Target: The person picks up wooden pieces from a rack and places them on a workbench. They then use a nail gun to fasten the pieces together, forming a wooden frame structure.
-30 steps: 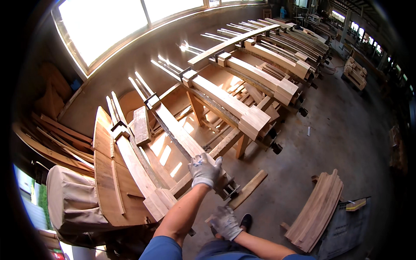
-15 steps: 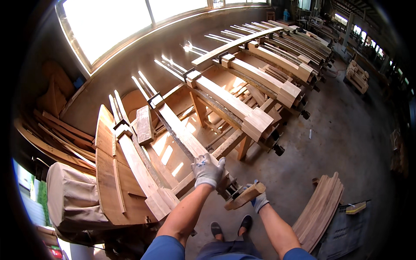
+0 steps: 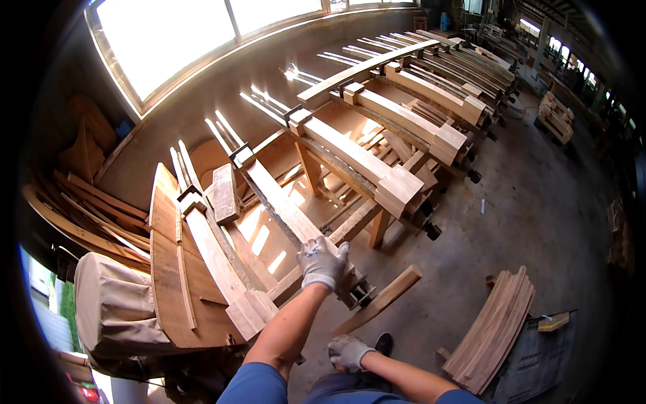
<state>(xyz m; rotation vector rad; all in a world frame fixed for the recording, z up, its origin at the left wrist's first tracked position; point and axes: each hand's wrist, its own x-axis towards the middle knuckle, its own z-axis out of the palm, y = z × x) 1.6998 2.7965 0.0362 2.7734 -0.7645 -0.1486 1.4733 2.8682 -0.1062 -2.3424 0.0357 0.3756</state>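
A wood workshop lit by a wide window. A long timber rack runs from the foreground into the distance, carrying a row of bar clamps with pale beams in them. At front left, tan cloth covers a bulky object. On the floor at right is a stack of curved wooden strips beside a dark panel. The working beam lies in the second clamp from the left, pointing toward the wearer. The gloved left hand rests palm down over its near end. A wooden bar slants at that clamp's near end; the gloved right hand hangs just below it, apart from it, with nothing visible in its grasp. From this angle I cannot tell how far either hand's fingers are closed. The neighbouring beams already sit in clamps, blocks at their ends; this one appears seated too, its near end seemingly the part left to finish. A blue mark on the left glove is unreadable; no brand or label is legible.
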